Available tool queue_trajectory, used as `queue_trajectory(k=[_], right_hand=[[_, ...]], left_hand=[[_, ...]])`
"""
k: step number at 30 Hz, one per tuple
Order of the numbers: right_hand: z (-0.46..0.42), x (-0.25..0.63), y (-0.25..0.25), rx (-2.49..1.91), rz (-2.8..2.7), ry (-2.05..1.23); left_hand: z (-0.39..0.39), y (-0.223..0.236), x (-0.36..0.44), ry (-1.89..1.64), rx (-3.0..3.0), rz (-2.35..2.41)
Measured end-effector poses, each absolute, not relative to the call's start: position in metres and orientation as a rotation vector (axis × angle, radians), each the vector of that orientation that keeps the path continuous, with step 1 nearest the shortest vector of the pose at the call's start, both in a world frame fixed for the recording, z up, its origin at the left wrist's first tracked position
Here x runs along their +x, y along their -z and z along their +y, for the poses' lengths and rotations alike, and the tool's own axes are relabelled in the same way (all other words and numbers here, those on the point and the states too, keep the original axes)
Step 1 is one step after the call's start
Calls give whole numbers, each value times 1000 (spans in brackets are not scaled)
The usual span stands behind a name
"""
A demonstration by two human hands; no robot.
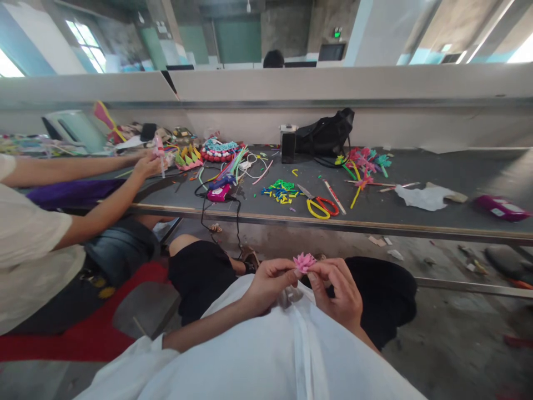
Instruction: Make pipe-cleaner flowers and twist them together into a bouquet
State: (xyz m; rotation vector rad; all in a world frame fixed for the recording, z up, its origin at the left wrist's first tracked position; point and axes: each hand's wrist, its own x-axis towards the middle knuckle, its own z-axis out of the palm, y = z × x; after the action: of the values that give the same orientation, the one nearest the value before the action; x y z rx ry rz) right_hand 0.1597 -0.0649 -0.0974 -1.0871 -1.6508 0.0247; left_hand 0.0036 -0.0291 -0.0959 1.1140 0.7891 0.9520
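Over my lap, a small pink flower [304,261] with pointed petals is pinched between both hands. My left hand [271,282] closes thumb and forefinger on its left side. On the other side, my right hand [338,289] grips its lower right edge with bent fingers. Whether a stem hangs below the flower is hidden by the fingers. On the table ahead lie scissors [320,205] with one yellow and one red handle, beside a pile of short green, blue and yellow pieces [281,191].
A co-worker's hands [150,163] hold something pink at the left. Along the table [258,214] are a magenta glue gun [219,193], a bundle of coloured strips [239,166], pink and green flowers [363,166], a black bag [327,135], white paper [427,197] and a purple pack [502,208].
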Motion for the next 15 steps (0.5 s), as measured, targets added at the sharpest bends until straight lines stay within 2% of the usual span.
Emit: queue_trajectory(k=[9,15], right_hand=[[-57,160,95,-1140,-1708,-105],[-11,182,60,-1003,-1724,-115]], left_hand=[[-26,98,2,-948,1099,812],[47,64,-15,-1142,1113,766]])
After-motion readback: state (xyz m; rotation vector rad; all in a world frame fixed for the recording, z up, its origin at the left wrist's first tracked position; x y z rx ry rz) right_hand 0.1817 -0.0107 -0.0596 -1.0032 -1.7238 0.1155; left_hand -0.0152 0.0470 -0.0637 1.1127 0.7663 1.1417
